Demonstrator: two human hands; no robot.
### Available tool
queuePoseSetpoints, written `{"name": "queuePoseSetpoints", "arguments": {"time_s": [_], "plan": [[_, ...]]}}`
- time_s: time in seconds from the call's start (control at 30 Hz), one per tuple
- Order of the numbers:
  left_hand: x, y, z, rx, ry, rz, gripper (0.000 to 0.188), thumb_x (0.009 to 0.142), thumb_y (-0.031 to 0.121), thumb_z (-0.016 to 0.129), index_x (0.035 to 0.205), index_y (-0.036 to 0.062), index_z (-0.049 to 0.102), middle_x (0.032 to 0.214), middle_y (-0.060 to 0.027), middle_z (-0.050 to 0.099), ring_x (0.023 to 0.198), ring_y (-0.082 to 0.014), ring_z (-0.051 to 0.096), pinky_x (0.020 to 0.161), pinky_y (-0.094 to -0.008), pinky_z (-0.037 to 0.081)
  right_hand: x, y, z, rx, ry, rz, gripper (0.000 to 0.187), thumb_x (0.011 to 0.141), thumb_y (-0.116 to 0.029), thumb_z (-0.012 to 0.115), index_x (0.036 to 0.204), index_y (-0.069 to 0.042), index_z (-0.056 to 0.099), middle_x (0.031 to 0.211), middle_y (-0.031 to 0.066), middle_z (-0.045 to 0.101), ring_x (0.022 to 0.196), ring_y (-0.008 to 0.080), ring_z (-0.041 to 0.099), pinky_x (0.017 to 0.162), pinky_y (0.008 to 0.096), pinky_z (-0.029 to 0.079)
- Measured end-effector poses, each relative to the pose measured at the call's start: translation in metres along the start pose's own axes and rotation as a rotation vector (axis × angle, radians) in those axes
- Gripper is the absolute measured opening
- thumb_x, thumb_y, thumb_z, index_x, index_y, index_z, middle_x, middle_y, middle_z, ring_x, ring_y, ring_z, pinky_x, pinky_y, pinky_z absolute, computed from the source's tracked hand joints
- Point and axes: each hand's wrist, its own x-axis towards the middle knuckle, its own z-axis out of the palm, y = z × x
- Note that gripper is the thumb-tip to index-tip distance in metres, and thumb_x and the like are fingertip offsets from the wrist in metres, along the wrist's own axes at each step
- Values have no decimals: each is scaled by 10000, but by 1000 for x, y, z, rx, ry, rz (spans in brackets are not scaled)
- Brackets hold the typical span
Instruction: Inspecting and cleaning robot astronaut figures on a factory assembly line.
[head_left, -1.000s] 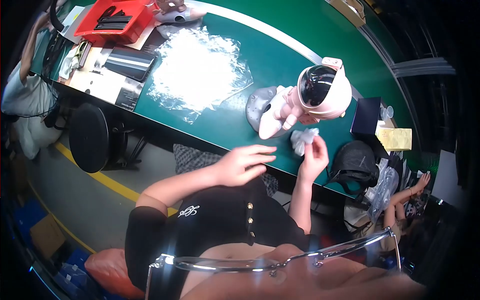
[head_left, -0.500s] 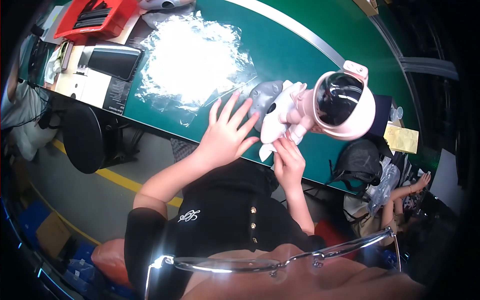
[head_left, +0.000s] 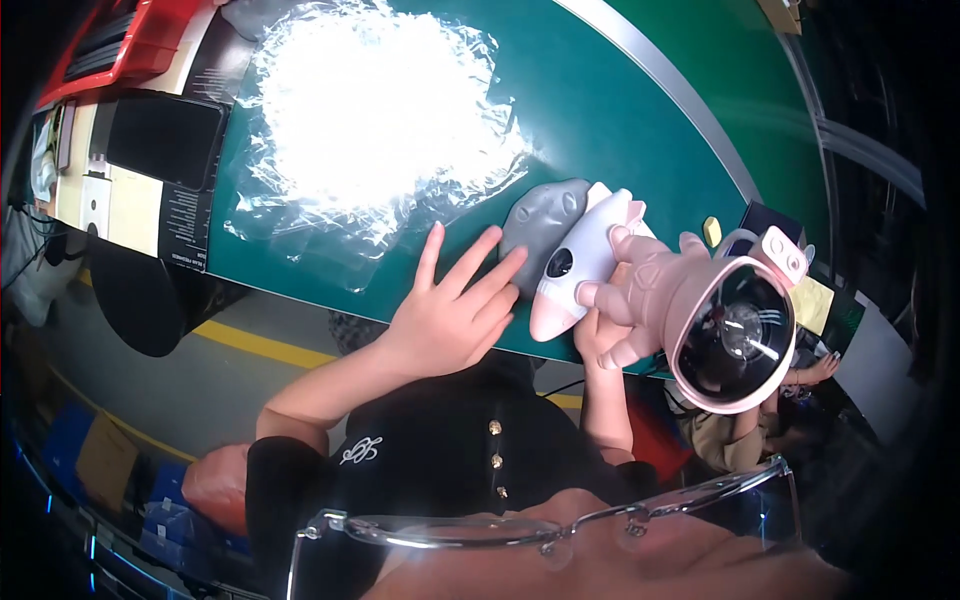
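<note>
A pink astronaut figurine (head_left: 650, 285) with a shiny black visor (head_left: 735, 335) leans over the table's near edge. It is attached to a white and pink rocket (head_left: 590, 250), beside a grey cratered base (head_left: 535, 235). My left hand (head_left: 455, 310) is open, its fingers spread, with the fingertips at the edge of the grey base. Reaching up behind the figurine's arm and leg is my right hand (head_left: 597, 335); its fingers are mostly hidden, so what they hold does not show.
Glaring clear plastic sheeting (head_left: 370, 130) covers much of the green table (head_left: 600, 110). To the left lie a dark phone-like slab (head_left: 165, 135) and a red bin (head_left: 120, 45). A small yellow piece (head_left: 712, 232) sits beyond the figurine. At right, another person's hand (head_left: 825, 367) shows.
The figurine has tipped and shifted right and toward me, its visor now lower. My right hand has slid behind it, and the white cloth it pinched is out of sight. My left hand stays spread.
</note>
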Motion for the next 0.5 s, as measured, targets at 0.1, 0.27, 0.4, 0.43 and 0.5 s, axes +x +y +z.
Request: {"name": "queuePoseSetpoints", "arguments": {"time_s": [0.1, 0.27, 0.4, 0.43, 0.5], "plan": [[4, -1, -1, 7, -38, 17, 154, 793, 208, 606, 839, 64, 578, 1258, -110, 525, 1278, -297, 395, 1007, -660, 213, 1, 4, 0, 55, 4, 8, 640, 650, -571, 628, 1193, -234, 584, 1303, 171, 435, 1254, 290, 378, 994, 522, 239], [-11, -5, 7, -39, 87, 18, 121, 754, 156, 623, 716, 66, 552, 1193, -111, 572, 1219, -312, 470, 1022, -670, 145, -1, -1, 0, 125, 37, 30, 671, 665, -552, 626, 1231, -205, 531, 1355, 180, 365, 1275, 292, 345, 1008, 530, 239], [-12, -7, 9, -45, 189, 58, 138, 767, 142, 616, 707, 42, 542, 1037, -139, 622, 1174, -319, 508, 1000, -662, 234, -4, -7, 3, 182, 76, 49, 697, 677, -536, 624, 1262, -182, 488, 1397, 188, 309, 1292, 295, 319, 1019, 537, 239], [-12, -6, 10, -46, 190, 62, 138, 767, 142, 616, 707, 42, 542, 1037, -139, 622, 1174, -319, 508, 1000, -662, 234, -6, -9, 6, 201, 89, 57, 704, 680, -533, 624, 1270, -176, 478, 1407, 190, 295, 1297, 295, 313, 1022, 539, 240], [-13, -6, 10, -35, 213, 81, 141, 760, 131, 627, 701, 32, 547, 973, -140, 629, 1152, -322, 525, 998, -652, 252, 0, -21, 30, 412, 464, 55, 746, 658, -419, 656, 1299, -131, 403, 1401, 190, 299, 1286, 298, 327, 1029, 514, 251]]}}
